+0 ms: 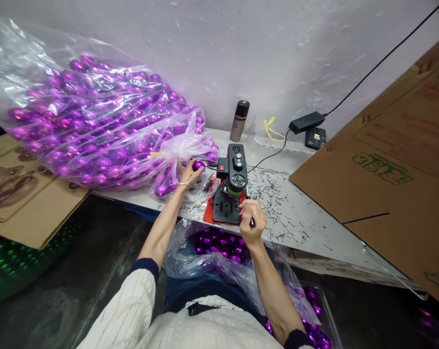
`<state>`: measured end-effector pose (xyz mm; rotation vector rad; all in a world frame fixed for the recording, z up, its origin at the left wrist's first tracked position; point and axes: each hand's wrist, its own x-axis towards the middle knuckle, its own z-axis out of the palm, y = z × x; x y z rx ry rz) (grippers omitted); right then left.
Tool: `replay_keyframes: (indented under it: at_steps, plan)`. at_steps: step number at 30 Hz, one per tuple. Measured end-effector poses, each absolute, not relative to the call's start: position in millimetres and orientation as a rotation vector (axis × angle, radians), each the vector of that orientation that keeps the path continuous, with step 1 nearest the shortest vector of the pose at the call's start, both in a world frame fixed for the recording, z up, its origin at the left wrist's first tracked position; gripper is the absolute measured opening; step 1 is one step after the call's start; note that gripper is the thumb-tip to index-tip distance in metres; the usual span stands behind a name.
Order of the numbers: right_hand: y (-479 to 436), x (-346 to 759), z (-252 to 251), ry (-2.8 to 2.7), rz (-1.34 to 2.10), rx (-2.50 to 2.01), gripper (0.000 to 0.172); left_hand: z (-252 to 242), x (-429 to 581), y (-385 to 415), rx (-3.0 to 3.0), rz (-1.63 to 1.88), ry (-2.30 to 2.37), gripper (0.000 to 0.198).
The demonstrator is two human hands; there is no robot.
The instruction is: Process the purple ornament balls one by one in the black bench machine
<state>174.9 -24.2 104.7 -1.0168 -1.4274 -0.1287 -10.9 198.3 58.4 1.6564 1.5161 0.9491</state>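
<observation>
Two clear bags hold purple balls: a big bag (88, 116) lies left of the left hand (189, 176), which pinches one ball (198, 166); a lap bag (219, 245) sits below. The right hand (252, 219) is clenched on the black machine's (234, 177) lever (252, 223); cardboard (394, 179) leans further right.

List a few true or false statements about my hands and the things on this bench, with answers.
1. The left hand holds a purple ball. True.
2. The right hand is open and empty. False: it is closed on a dark handle at the black machine.
3. The big bag holds green balls. False: they are purple.
4. A spray can stands upright by the wall. True.
5. The lap bag is empty. False: purple balls lie in it.
</observation>
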Motion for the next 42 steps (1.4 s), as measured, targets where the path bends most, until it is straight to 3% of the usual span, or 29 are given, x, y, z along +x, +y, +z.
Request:
replay_keyframes:
  at_steps: [5,10,17,25,34,42]
  plan:
    - [-18,178,123,-1.397,-0.136,-1.023,0.029,56,-15,141,1.04,1.064,1.069,0.056]
    - [-12,181,140,-1.39,-0.123,-1.073,0.029,34,-1,84,0.909,0.993,0.954,0.052]
    - [-15,183,139,-1.408,-0.119,-1.101,0.029,1,36,57,1.502,1.024,1.119,0.06]
    - [-18,182,134,-1.428,-0.129,-1.111,0.029,2,34,55,2.156,0.93,1.142,0.067]
    - [-23,183,125,-1.47,-0.168,-1.085,0.024,-5,48,59,2.142,1.01,1.055,0.061]
    - [-25,180,88,-1.471,-0.211,-1.04,0.022,-13,51,56,2.101,1.076,1.036,0.059]
